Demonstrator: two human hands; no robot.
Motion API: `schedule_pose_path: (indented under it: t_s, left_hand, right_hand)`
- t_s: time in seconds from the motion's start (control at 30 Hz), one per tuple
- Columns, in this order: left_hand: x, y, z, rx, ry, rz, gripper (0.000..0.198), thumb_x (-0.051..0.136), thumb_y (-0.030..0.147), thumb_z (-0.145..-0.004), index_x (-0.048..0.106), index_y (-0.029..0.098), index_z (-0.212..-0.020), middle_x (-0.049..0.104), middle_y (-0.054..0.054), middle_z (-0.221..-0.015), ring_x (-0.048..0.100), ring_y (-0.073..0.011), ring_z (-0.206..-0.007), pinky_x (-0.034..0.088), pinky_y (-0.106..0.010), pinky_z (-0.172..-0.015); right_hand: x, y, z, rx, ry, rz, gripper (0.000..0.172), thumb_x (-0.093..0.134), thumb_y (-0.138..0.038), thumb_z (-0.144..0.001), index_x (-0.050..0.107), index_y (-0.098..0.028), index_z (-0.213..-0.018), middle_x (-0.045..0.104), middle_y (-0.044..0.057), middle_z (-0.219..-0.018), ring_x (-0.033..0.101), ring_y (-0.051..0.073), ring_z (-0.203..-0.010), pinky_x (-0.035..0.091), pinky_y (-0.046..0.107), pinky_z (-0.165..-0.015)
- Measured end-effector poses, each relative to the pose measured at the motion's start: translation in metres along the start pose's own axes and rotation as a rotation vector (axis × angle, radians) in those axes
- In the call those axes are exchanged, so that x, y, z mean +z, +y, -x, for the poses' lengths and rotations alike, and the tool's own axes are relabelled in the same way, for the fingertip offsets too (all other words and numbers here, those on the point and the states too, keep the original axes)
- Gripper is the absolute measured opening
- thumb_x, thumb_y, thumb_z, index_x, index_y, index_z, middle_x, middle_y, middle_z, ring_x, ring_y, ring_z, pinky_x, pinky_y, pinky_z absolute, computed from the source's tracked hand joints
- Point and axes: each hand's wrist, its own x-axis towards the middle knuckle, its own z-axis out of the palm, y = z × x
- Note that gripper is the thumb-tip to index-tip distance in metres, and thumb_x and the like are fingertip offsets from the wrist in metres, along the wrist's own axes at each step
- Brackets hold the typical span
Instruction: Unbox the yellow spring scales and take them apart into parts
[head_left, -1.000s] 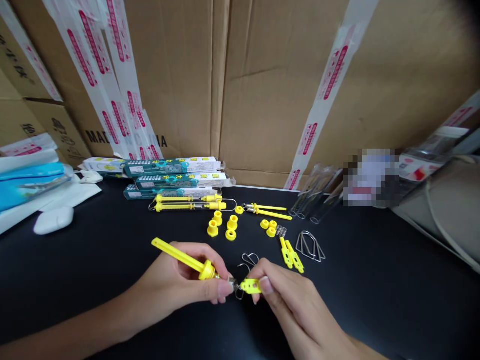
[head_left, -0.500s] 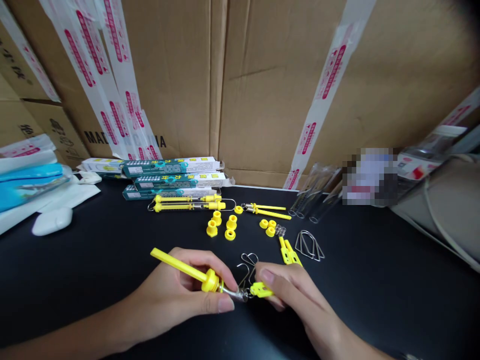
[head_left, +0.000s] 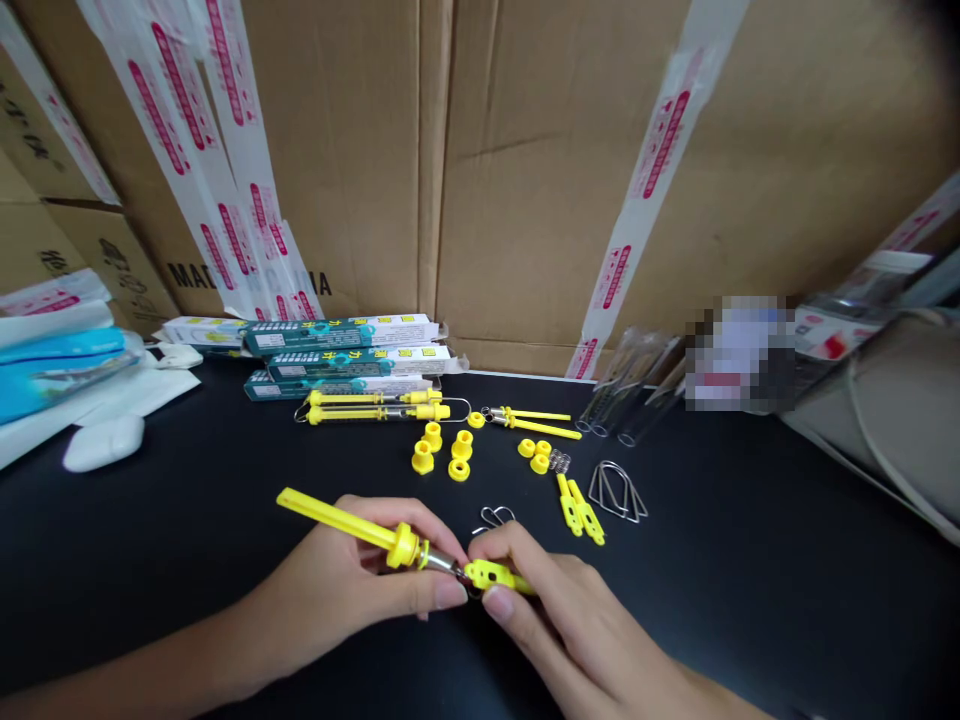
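Note:
My left hand (head_left: 352,570) is closed on a spring-scale assembly: a yellow rod (head_left: 337,516) with a yellow collar (head_left: 405,546) and a metal coil spring (head_left: 441,561), which points towards my right hand. Between thumb and forefinger, my right hand (head_left: 562,610) pinches a flat yellow hook holder (head_left: 489,575) with small holes. The holder's end meets the wire loop at the spring's tip; whether they are linked is hard to make out. Just beyond my right fingers lie bent metal hooks (head_left: 496,516), partly hidden. Two similar yellow holders (head_left: 581,512) rest farther right.
Assembled spring scales (head_left: 375,412) lie before stacked boxes (head_left: 345,335). Yellow caps (head_left: 463,445), small springs (head_left: 559,461), rods with springs (head_left: 540,426) and wire loops (head_left: 618,492) are spread beyond my hands. Clear tubes (head_left: 628,385) lie back right; a white mouse-like object (head_left: 103,443) sits left.
My right hand has moved left with the yellow holder, up against the spring's end. The spring looks straighter and less stretched. The rod in my left hand has shifted slightly left and up.

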Motion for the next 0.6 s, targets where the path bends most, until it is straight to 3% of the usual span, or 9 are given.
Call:
schedule_pose_path:
  t_s: [0.17, 0.33, 0.5, 0.6]
  left_hand:
    - [0.004, -0.002, 0.001, 0.015, -0.017, -0.067, 0.018, 0.076, 0.034, -0.08, 0.072, 0.017, -0.087, 0.071, 0.001, -0.069, 0.058, -0.0098, -0.058, 0.048, -0.02, -0.058]
    - [0.005, -0.003, 0.0, 0.034, -0.026, -0.05, 0.018, 0.074, 0.034, -0.082, 0.072, 0.017, -0.087, 0.072, 0.0, -0.067, 0.059, -0.0102, -0.057, 0.05, -0.02, -0.057]
    - [0.004, -0.006, -0.002, 0.043, -0.027, 0.039, 0.018, 0.076, 0.034, -0.082, 0.072, 0.016, -0.086, 0.071, 0.001, -0.063, 0.059, -0.0098, -0.054, 0.048, -0.019, -0.054]
    - [0.003, -0.007, -0.001, 0.029, -0.007, 0.058, 0.025, 0.074, 0.039, -0.084, 0.07, 0.016, -0.077, 0.071, -0.001, -0.061, 0.06, -0.0108, -0.054, 0.048, -0.02, -0.053]
  right_hand:
    - [0.005, 0.011, -0.001, -0.11, 0.026, 0.024, 0.028, 0.029, -0.03, -0.108, 0.054, -0.021, -0.099, 0.064, 0.005, -0.092, 0.063, 0.016, -0.081, 0.05, 0.026, -0.073]
    - [0.008, 0.017, -0.003, -0.173, 0.043, 0.03, 0.036, 0.023, -0.033, -0.109, 0.054, -0.021, -0.096, 0.065, 0.005, -0.087, 0.06, 0.015, -0.076, 0.049, 0.026, -0.069]
    - [0.009, 0.014, 0.0, -0.071, 0.003, -0.023, 0.021, 0.031, -0.03, -0.107, 0.049, -0.022, -0.103, 0.068, 0.003, -0.087, 0.064, 0.014, -0.073, 0.05, 0.024, -0.068]
    - [0.01, 0.013, 0.003, -0.008, 0.059, -0.032, 0.008, 0.038, -0.027, -0.106, 0.045, -0.024, -0.104, 0.069, -0.002, -0.082, 0.065, 0.012, -0.068, 0.049, 0.021, -0.063]
